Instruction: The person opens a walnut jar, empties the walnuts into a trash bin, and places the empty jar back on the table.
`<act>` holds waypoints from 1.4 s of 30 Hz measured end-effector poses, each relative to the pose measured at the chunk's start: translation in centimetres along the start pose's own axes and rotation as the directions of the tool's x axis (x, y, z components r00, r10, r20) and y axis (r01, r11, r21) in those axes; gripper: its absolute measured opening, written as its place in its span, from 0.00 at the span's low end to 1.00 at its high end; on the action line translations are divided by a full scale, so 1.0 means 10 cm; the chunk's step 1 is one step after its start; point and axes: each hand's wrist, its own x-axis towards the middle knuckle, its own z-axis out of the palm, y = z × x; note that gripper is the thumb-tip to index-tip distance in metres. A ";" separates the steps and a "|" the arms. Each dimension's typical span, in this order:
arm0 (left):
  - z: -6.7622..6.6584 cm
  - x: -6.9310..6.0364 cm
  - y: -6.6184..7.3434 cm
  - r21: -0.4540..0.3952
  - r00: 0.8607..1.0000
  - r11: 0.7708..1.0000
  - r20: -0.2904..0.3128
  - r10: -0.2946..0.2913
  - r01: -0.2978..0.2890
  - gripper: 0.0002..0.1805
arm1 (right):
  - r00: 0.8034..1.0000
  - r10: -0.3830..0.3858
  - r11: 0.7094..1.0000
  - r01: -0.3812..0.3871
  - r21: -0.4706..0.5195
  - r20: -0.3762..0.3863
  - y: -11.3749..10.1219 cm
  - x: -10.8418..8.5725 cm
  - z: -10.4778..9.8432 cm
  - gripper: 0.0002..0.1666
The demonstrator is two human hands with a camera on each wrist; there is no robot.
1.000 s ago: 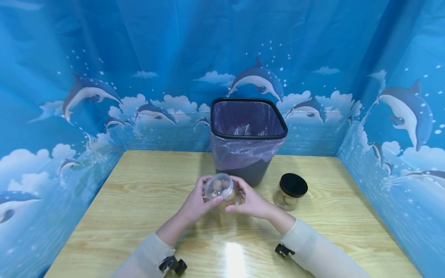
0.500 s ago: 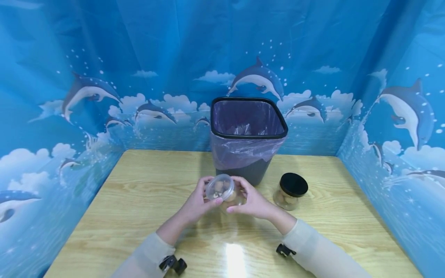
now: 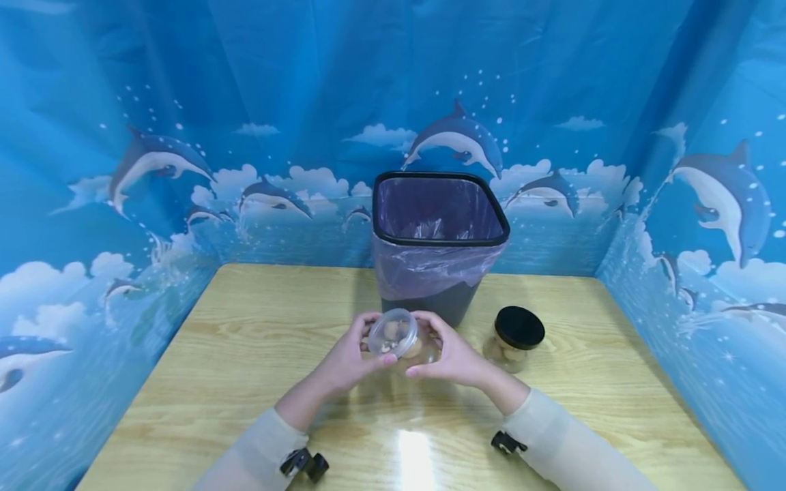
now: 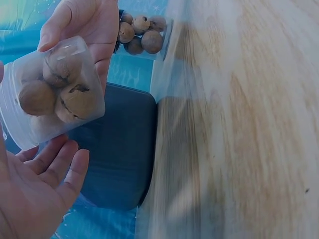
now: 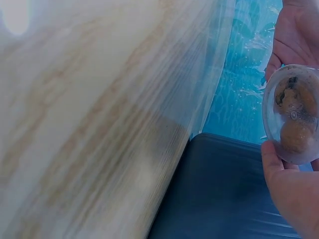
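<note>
Two-handedly steadying, apparently, a clear round plastic jar (image 3: 393, 333) clamped between hands (image 3: 342, 358) (image 3: 456, 356); next, perhaps lift toward one o'clock's square black-rimmed bin (image 3: 430, 273).

I see the wood-grained tabletop (image 3: 264, 334) gleam; the held jar (image 3: 394, 333) looks smooth, clear plastic, its brown balls (image 4: 37, 98) rough, matt. At one o'clock from it, crinkled glossy film (image 3: 424, 268) lines the bin (image 3: 451, 305).

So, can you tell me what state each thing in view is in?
Standing jar: upright on the table, black lid on.
Held jar: tilted, round brown pieces inside, no black lid visible.
Bin: upright, top open.
Purple bag: lining the bin, folded outside.
Left hand: holding the held jar.
Right hand: likewise.
</note>
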 end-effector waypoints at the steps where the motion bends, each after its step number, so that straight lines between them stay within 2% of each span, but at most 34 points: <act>1: 0.00 0.00 0.01 0.009 1.000 1.000 0.002 0.000 0.000 0.45 | 1.000 0.000 1.000 0.000 -0.003 0.000 0.00 0.00 0.00 0.52; 12: -0.03 0.03 0.06 0.102 0.999 0.994 0.022 0.039 -0.041 0.49 | 1.000 -0.002 0.999 0.002 -0.036 0.011 -0.01 -0.04 -0.05 0.52; 18: -0.05 0.06 0.09 0.131 0.997 0.990 0.061 0.045 -0.053 0.54 | 0.999 0.004 0.997 -0.002 -0.072 0.037 -0.01 -0.05 -0.09 0.53; 26: -0.05 0.09 0.15 0.215 0.993 0.974 0.107 0.045 -0.068 0.51 | 0.998 -0.010 0.998 0.014 -0.057 0.058 -0.03 -0.08 -0.14 0.50; 32: -0.05 0.08 0.15 0.215 0.995 0.975 0.086 0.043 -0.060 0.50 | 0.999 -0.013 0.999 0.015 -0.041 0.050 -0.03 -0.09 -0.15 0.49; 42: 0.01 0.07 0.13 0.164 0.996 0.982 0.021 0.087 -0.090 0.47 | 0.998 -0.033 0.999 0.034 -0.024 0.057 -0.03 -0.10 -0.16 0.50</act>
